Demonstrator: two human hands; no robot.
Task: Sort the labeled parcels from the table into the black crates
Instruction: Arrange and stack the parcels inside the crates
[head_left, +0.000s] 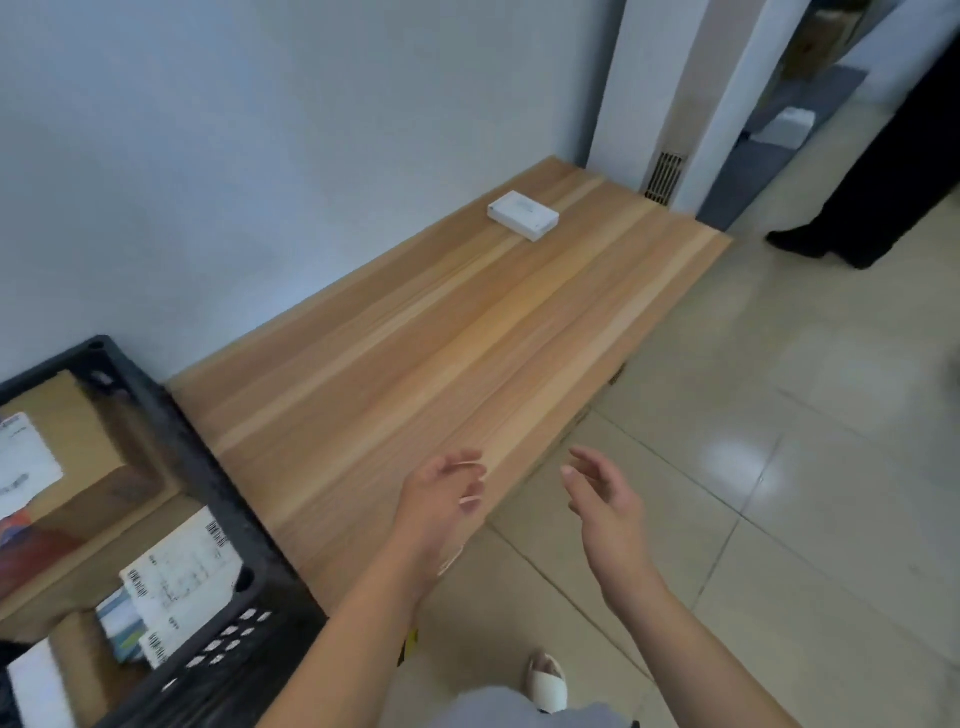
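Head view. Long light-wood plank table (415, 332) stands against a pale blue-white wall (234, 130). One small flat white rectangular box parcel (523, 214) lies alone on the table's far end, close to the wall side. Faint grey print shows on its top face; too small to read.

Black perforated plastic crate (228, 525) sits at the table's near left end, its rim touching or just beside the table edge; cannot tell which. Inside: brown cardboard box parcel (78, 447) with a white shipping label (23, 457) on top, text blurred and unreadable. Nearer the camera, a white flat parcel with barcode label (179, 577) lies tilted against the crate's right wall; barcodes run along its edges and printed lines cover its face, none legible. Further parcels lie partly beneath it, with a teal-striped edge showing.

Left hand (441, 499) hovers over the near table edge, fingers loosely spread and relaxed, holding nothing. Right hand (602, 499) hovers just off the table edge over the floor, palm turned inward, fingers spread and slightly bent, holding nothing. Both hands are well apart from the white box parcel.

Glossy beige tiled floor (779, 467) lies to the right. White shoe (546, 680) shows at the bottom. Another person's dark trouser leg and shoe (852, 218) stand at upper right, beyond the table's far end.
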